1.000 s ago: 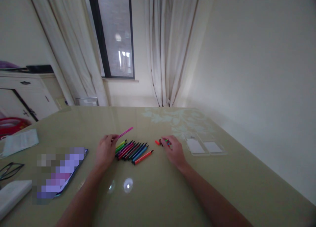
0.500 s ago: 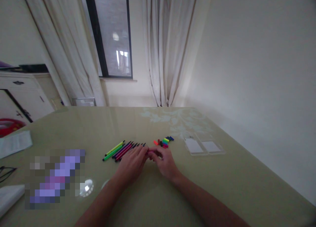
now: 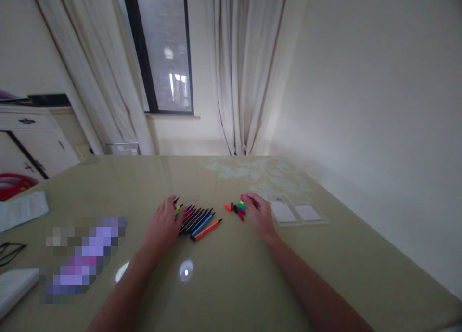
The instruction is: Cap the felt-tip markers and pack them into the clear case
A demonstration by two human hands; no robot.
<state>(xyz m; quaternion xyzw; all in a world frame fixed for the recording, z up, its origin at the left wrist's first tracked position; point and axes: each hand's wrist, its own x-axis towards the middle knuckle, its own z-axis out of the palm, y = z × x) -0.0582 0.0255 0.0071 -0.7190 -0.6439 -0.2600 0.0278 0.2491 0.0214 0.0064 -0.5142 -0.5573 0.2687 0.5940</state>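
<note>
A row of uncapped felt-tip markers (image 3: 202,223) lies slanted on the table, with an orange marker (image 3: 207,230) nearest me. Over the left end of the row is my left hand (image 3: 162,226), its fingers closed round a marker (image 3: 175,200) whose dark tip pokes out at the top; the rest of it is hidden. To the right, my right hand (image 3: 259,214) pinches a small pink marker cap (image 3: 242,197). Just below those fingertips sits a small pile of coloured caps (image 3: 235,208), among them red, black, green and blue ones.
A clear plastic case (image 3: 299,222) with white inserts lies open right of the caps. On the left are a blurred-out purple item (image 3: 86,257), a paper sheet (image 3: 23,209), a black cable (image 3: 12,250) and a white object (image 3: 16,288). A wall borders the table's right side.
My hands were together at the row's right end and have parted. The left moved left with a marker; the right moved up and right to the caps with a pink cap. The orange marker is now uncovered.
</note>
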